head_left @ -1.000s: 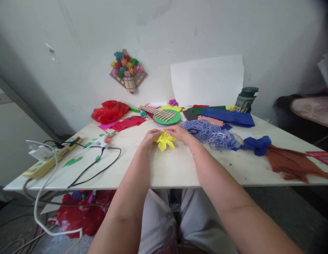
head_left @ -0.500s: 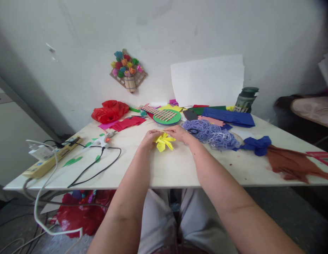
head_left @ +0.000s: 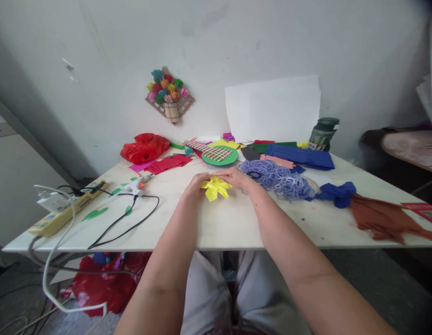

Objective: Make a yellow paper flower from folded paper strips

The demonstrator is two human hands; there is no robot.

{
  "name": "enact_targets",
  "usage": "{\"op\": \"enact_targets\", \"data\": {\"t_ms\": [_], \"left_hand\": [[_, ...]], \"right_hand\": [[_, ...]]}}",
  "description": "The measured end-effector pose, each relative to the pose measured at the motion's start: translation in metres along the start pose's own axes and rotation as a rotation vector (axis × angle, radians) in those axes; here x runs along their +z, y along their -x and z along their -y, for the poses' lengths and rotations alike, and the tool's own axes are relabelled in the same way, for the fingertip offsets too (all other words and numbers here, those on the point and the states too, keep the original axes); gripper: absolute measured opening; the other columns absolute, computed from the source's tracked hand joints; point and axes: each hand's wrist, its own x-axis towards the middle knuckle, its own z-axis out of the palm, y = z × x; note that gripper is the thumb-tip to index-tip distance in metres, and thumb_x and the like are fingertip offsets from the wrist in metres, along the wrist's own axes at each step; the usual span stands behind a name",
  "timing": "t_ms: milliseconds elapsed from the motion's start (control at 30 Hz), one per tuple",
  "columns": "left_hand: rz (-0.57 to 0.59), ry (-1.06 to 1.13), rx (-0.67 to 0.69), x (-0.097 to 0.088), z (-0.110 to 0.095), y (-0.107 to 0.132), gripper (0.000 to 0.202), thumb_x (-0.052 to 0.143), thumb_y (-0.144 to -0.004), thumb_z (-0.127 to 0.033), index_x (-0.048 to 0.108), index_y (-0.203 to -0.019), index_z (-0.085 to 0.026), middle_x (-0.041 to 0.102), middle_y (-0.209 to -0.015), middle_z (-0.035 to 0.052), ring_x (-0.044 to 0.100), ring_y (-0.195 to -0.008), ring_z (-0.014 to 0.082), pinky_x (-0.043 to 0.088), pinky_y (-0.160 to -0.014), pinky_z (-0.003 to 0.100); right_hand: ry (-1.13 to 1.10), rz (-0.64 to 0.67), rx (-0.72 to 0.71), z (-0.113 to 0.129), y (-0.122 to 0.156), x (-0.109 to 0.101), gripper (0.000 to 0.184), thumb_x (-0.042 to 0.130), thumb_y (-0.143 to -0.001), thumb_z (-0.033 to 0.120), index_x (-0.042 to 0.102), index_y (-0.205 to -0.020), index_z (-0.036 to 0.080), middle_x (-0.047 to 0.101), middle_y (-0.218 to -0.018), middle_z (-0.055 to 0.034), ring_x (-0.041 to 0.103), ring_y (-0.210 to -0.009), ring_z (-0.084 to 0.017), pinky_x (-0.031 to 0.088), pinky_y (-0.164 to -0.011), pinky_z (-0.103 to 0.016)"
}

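Yellow paper [head_left: 216,189], held by left hand [head_left: 198,183] and right hand [head_left: 235,177], well inside table's near edge [head_left: 229,246]

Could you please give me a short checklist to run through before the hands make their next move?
1. Left hand and right hand both at the yellow paper: ok, one at its left side, the other at its far edge.
2. Grip firm: cannot tell, the fingers are partly hidden.
3. Glue gun apart from the yellow paper: ok, it lies off to the left.
4. Glue gun hot: cannot tell.
5. Purple yarn untangled: not ok, it lies in a loose, tangled heap.
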Motion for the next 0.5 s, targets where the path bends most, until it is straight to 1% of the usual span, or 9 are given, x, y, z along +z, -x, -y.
{"op": "enact_targets", "data": {"t_ms": [200,333,500], "left_hand": [[-0.062,-0.027,0.012,-0.0005,0.0025,-0.001,0.014,0.061,-0.056,-0.024,0.057,-0.059,-0.011,0.057,-0.052,0.0027,0.052,-0.048,0.0131,0.039,-0.049,0.024],[-0.052,-0.05,0.02,-0.0027,0.0045,-0.0023,0.014,0.061,-0.056,-0.024,0.058,-0.06,-0.011,0.058,-0.053,0.0029,0.053,-0.048,0.0131,0.039,-0.05,0.024],[-0.028,-0.063,0.02,-0.0035,0.0045,-0.0016,0.015,0.062,-0.057,-0.024,0.06,-0.063,-0.01,0.059,-0.055,0.0033,0.054,-0.048,0.0133,0.039,-0.05,0.025]], "right_hand": [[0.038,0.017,0.003,-0.0024,0.0006,-0.0002,0.03,0.052,-0.078,0.024,0.062,-0.106,0.026,0.064,-0.106,-0.0001,0.06,-0.096,-0.016,0.046,-0.084,-0.027],[0.018,0.029,0.02,-0.007,0.0001,-0.0003,0.029,0.053,-0.077,0.025,0.063,-0.105,0.026,0.064,-0.105,-0.0003,0.06,-0.095,-0.017,0.047,-0.081,-0.028],[0.004,0.036,0.042,-0.0087,-0.0015,-0.0011,0.029,0.054,-0.077,0.024,0.064,-0.103,0.024,0.064,-0.104,-0.0019,0.061,-0.095,-0.017,0.047,-0.083,-0.028]]}}
